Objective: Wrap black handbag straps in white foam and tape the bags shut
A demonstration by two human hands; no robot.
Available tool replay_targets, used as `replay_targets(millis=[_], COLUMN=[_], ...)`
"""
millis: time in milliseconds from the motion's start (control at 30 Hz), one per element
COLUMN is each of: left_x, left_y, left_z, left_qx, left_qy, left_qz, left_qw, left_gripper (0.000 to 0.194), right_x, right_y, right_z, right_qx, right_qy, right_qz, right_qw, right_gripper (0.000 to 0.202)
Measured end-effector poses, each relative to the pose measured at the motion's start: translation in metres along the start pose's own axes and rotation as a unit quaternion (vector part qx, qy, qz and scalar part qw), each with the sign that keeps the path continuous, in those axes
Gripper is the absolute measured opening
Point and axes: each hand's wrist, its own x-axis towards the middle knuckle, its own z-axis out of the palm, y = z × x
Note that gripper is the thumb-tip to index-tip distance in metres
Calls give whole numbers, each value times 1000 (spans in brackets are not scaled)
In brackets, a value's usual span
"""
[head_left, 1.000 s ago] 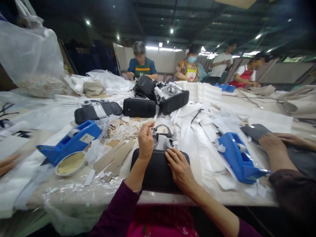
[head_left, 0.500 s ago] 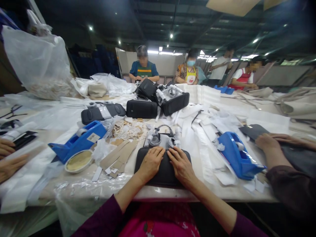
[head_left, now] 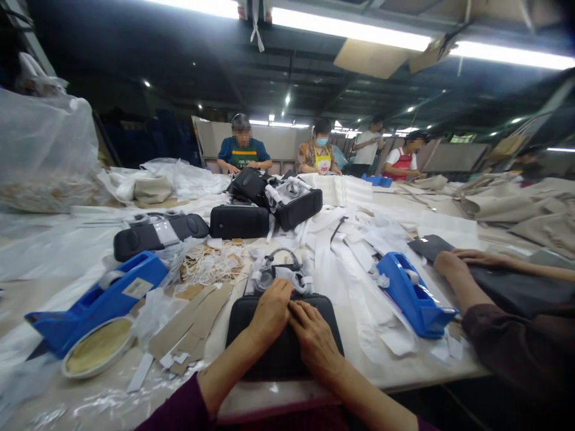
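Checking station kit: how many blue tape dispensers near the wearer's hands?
2: one dispenser left of the cardboard strips; the other dispenser near a co-worker's dark sleeve. Blue items at the back are too small to identify; others may be hidden.

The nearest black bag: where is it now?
In the head view, the bag lies low centre at the table's near edge, under the left hand and right hand, between blue tape dispensers.

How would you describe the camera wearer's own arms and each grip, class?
The left sleeve is dark purple, ending on the forearm; only a sliver of a matching right sleeve shows. Both forearms are bare past the cuffs. The left grip and right grip are ungloved human hands.
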Motion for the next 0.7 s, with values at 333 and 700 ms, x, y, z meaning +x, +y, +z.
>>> replay_targets(millis=[333, 700], left_x=[130, 134], left_y=[-28, -49], left_z=[34, 51], left_qx=[43, 1], left_qy=[-127, -150], left_qz=[-171, -168], left_qw=[976, 974], left_gripper=[32, 35], right_x=[5, -15], right_y=[7, 174], right_z=[-19, -93], right_qx=[124, -56], right_qy=[-22, -80], right_qz=[15, 180], right_qw=[992, 979], right_gripper=[51, 36])
